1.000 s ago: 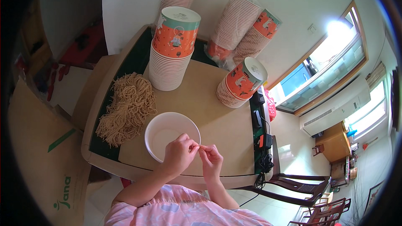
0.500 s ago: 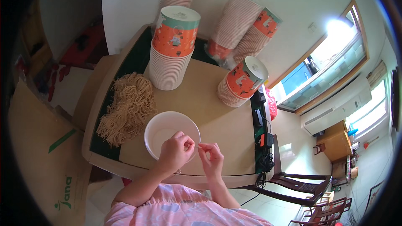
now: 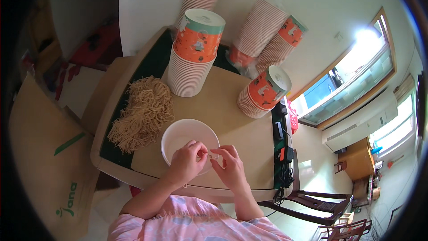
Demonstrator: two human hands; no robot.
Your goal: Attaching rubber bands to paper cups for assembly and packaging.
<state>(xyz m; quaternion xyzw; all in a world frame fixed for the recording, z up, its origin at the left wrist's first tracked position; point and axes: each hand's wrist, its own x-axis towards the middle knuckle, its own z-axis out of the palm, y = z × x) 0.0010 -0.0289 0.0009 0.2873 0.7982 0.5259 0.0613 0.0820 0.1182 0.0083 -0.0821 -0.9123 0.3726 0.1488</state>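
Observation:
In front of me a white paper tub stands open at the top near the table's front edge. Over its near right side my left hand is closed in a pinch on a thin pale cord. Facing it, my right hand has thumb and forefinger at the same cord, just right of the left fingertips. A small bit of cord hangs below my left wrist. Left of the tub lies a loose heap of beige cords. The exact form of the piece between my fingers is too small to tell.
Behind the tub rises a tall stack of orange and green paper tubs. A shorter stack stands to its right, with plastic-wrapped stacks by the wall. A power strip and black cables line the right edge. A cardboard box is at left.
The right hand's thumb and forefinger have spread a little and the hand has turned around the cord. My left hand keeps its pinch. The whole view has shifted slightly.

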